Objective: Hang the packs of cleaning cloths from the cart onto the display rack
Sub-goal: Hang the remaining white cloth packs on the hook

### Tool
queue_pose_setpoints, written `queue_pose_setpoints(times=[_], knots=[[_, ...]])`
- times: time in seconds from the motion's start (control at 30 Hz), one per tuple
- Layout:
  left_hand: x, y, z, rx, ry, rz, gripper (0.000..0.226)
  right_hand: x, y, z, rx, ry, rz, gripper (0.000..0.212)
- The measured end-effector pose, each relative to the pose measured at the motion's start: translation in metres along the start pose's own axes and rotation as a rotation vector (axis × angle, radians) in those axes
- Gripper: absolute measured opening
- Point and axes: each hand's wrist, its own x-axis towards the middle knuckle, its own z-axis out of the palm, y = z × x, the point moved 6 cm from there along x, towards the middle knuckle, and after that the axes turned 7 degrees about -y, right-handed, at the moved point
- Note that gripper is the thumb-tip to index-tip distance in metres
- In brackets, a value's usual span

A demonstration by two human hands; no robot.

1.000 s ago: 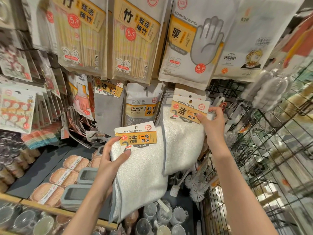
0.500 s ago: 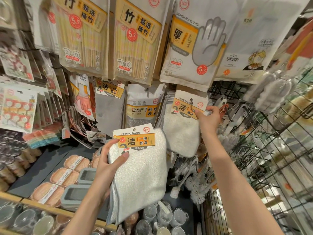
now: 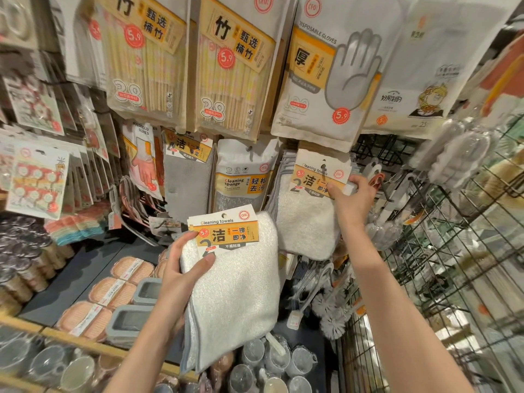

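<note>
Lower pack (image 3: 235, 285) upright, label up, left hand (image 3: 181, 268) pinching it; right hand (image 3: 350, 201) pinches hanging pack (image 3: 309, 211), apparently at hook.

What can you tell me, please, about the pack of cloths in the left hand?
The cloth pack is a folded white, fluffy towel with a grey edge. Its white and orange card header reads "Cleaning towels" and has a hanging hole on top. It hangs upright, tilted slightly, in front of the shelf. The left hand grips its upper left corner, thumb on the front.

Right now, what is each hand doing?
Left hand: grips a pack of cleaning towels.
Right hand: pinches the header card of another pack at the rack.
</note>
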Motion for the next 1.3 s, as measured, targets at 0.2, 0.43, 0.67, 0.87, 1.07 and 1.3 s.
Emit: queue_pose_setpoints(times=[0.2, 0.43, 0.67, 0.87, 1.07, 1.3], knots=[[-0.003, -0.007, -0.001, -0.058, -0.006, -0.031, 0.044, -0.036, -0.002, -0.013, 0.047, -0.059, -0.007, 0.052], [-0.009, -0.008, 0.008, -0.105, -0.052, -0.061, 0.046, -0.078, -0.008, -0.005, 0.066, -0.262, -0.024, 0.052], [-0.016, -0.008, 0.017, -0.052, -0.084, -0.039, 0.046, -0.126, -0.013, 0.038, 0.136, -0.559, -0.025, 0.046], [-0.020, -0.005, 0.021, -0.040, -0.105, -0.034, 0.045, -0.138, -0.016, 0.053, 0.076, -0.604, -0.059, 0.049], [-0.022, -0.009, 0.019, -0.080, -0.080, -0.047, 0.046, -0.146, -0.015, 0.058, 0.090, -0.666, -0.033, 0.057], [-0.025, -0.011, 0.016, -0.126, -0.043, -0.058, 0.062, -0.152, -0.014, 0.056, 0.141, -0.657, -0.034, 0.042]])
